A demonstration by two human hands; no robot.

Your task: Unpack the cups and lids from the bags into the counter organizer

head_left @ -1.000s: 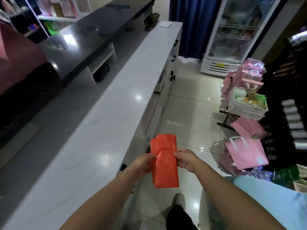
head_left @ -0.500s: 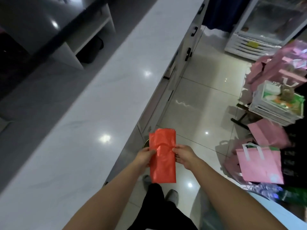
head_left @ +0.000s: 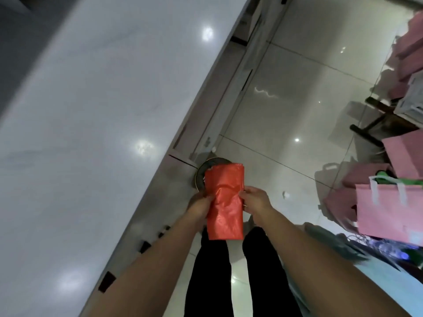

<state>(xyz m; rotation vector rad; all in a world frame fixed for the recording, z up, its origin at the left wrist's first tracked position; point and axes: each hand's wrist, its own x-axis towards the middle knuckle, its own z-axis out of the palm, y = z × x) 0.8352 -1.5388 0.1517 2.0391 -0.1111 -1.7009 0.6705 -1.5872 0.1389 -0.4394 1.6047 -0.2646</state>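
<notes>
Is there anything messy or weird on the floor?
Yes, a little. A small white scrap lies alone on the shiny floor tiles, right of the hands, like dropped litter. What it is cannot be told. The folded red bag, held by the left hand and right hand, looks fine.

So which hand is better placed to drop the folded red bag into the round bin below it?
Probably the left hand: it pinches the red plastic bag on the side nearer the round bin by the counter. The right hand holds the far edge.
</notes>
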